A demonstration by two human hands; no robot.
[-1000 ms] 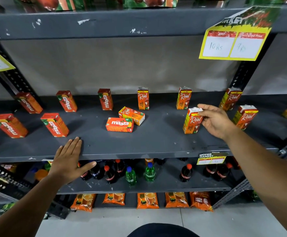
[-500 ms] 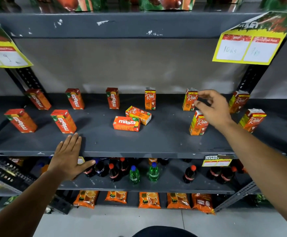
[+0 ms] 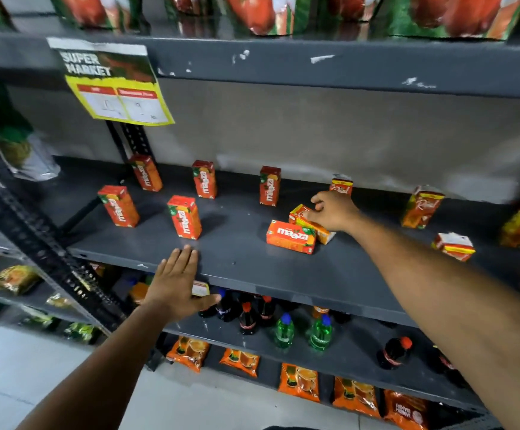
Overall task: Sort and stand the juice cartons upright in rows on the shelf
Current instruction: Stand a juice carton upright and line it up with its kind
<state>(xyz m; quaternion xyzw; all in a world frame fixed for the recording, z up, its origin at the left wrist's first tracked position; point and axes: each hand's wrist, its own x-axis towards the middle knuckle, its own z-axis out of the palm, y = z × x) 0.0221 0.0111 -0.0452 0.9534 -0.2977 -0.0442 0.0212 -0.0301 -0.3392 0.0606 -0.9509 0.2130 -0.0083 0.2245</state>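
On the grey shelf (image 3: 283,274) several Maaza cartons stand upright at the left, such as one (image 3: 185,217) at the front and one (image 3: 270,185) at the back. Real cartons (image 3: 423,207) stand to the right. Two cartons lie flat in the middle: a Maaza carton (image 3: 291,236) in front and a Real carton (image 3: 319,230) just behind it. My right hand (image 3: 334,212) is on the lying Real carton with its fingers curled over it. My left hand (image 3: 175,280) rests flat on the shelf's front edge, fingers apart, holding nothing.
A price sign (image 3: 116,85) hangs from the upper shelf at the left. Dark and green bottles (image 3: 283,332) stand on the shelf below, orange packets (image 3: 299,381) under them. A black upright post (image 3: 51,243) borders the shelf's left side.
My right hand left the upright Real carton at the right and came down to the left onto the lying Real carton. The camera view has swung to the left. My left hand stayed on the shelf edge.
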